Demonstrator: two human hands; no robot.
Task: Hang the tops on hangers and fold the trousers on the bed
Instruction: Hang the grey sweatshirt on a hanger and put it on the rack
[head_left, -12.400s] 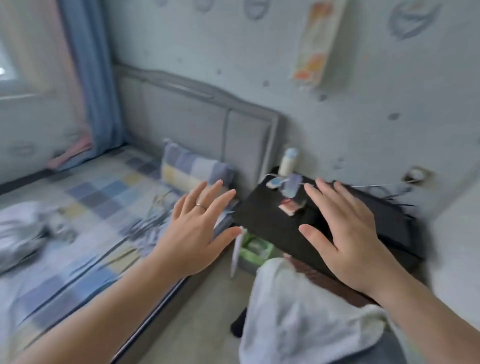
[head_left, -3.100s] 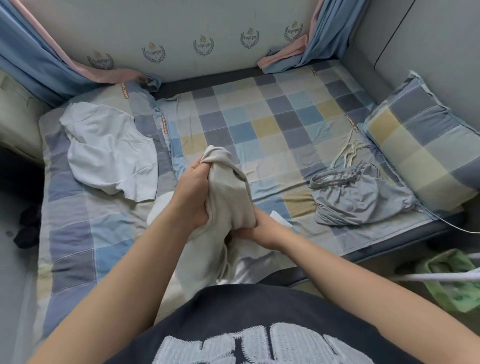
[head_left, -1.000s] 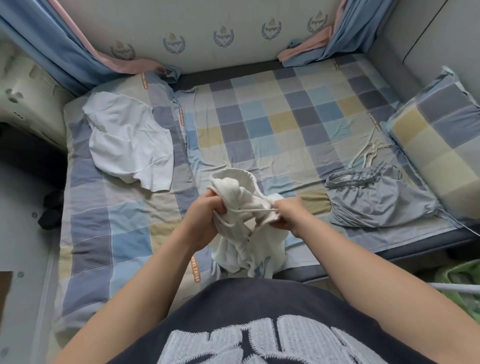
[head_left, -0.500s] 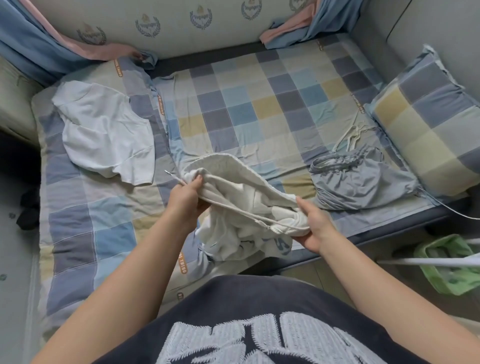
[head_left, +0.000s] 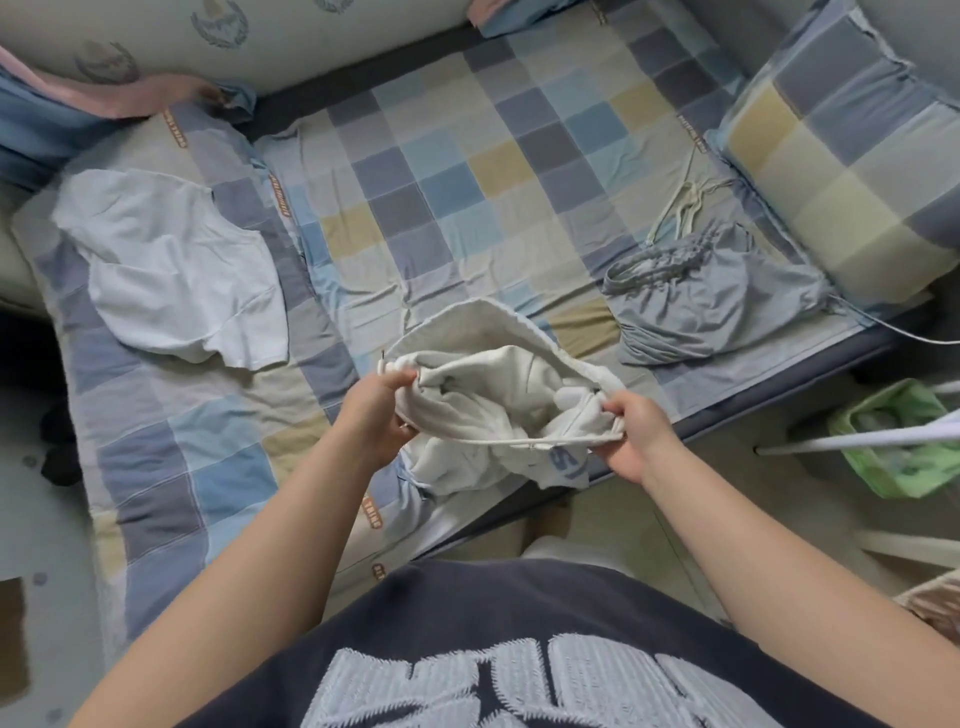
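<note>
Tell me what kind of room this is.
Most likely a bedroom. There is a bed with a checked sheet, a matching pillow at one end, and a curtain by the wall. The left hand and right hand grip a cream garment over it.

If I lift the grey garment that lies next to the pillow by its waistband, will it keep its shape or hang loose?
Probably floppy: the grey garment lies crumpled in soft folds on the bed, so it should sag and hang. It looks thin, so likely light. Its long drawstrings lie loose near the pillow and may dangle or snag.
</note>
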